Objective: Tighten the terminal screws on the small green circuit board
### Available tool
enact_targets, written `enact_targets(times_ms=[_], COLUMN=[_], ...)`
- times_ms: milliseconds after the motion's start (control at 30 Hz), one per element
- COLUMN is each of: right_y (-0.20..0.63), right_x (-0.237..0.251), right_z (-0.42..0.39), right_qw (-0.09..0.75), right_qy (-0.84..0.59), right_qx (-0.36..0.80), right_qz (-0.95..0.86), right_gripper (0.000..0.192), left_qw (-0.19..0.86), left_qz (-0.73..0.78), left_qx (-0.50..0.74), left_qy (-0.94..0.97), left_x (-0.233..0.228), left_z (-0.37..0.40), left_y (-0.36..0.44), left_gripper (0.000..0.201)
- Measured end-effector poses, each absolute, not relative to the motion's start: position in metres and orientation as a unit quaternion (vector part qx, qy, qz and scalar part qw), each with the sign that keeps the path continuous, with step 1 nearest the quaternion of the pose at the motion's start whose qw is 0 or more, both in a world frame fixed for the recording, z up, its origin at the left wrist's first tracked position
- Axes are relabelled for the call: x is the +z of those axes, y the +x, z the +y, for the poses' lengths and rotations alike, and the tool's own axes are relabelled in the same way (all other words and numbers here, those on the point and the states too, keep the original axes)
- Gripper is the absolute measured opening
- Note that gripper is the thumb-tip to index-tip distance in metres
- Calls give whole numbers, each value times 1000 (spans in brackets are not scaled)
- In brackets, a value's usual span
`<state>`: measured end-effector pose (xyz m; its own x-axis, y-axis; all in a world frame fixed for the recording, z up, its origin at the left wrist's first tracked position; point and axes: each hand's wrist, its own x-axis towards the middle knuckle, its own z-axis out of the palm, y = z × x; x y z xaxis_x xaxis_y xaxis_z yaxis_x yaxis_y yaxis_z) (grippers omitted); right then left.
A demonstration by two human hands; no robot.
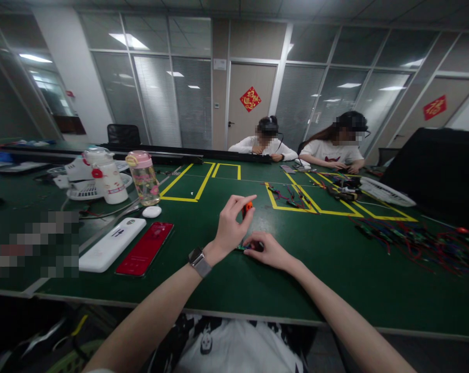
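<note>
Raised over the green table, my left hand [231,224] is closed on a small orange-and-black object [248,207]. Most of it is hidden behind the fingers, so its kind does not show. Just below and to the right, my right hand [268,249] rests on the tabletop with fingers curled. Its thumb and fingertips pinch a small green circuit board [241,247] lying on the table, partly covered by the hands.
Left of my hands lie a red phone [145,249], a white power bank [113,244] and a white earbud case [152,212]. Bottles [143,178] stand behind them. Wired boards [413,238] pile up at right, others [291,196] inside yellow tape. Two people sit opposite.
</note>
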<state>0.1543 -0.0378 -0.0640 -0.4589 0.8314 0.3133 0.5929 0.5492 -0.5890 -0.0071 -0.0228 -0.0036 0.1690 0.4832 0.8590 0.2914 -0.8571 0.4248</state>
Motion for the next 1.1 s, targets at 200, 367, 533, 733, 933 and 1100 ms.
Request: enact_targets(times_ms=[200,367,533,733,933,1100], right_y=[155,156,156,155,155,155], right_x=[-63,-64,-65,-64,-65,-65], right_z=[-38,-37,-37,-38,-38,-38], right_qw=[298,292,292,292,297,300], right_qy=[-422,-416,-424,-429,-425,-423], right_qx=[205,203,203,205,200,196], right_qz=[-831,-837,-833,-830,-831,-833], right_gripper=[10,11,11,11,10,10], left_qw=[76,116,63,96,80,69], left_qz=[260,226,257,239,254,262], left_qx=[586,580,599,584,597,588], left_qy=[764,774,756,770,757,762], left_x=[-3,-5,-4,-5,-5,-5], left_z=[-23,-22,-23,-22,-21,-23], left_y=[-8,-8,-7,-8,-7,-8], left_gripper=[22,33,23,31,26,23])
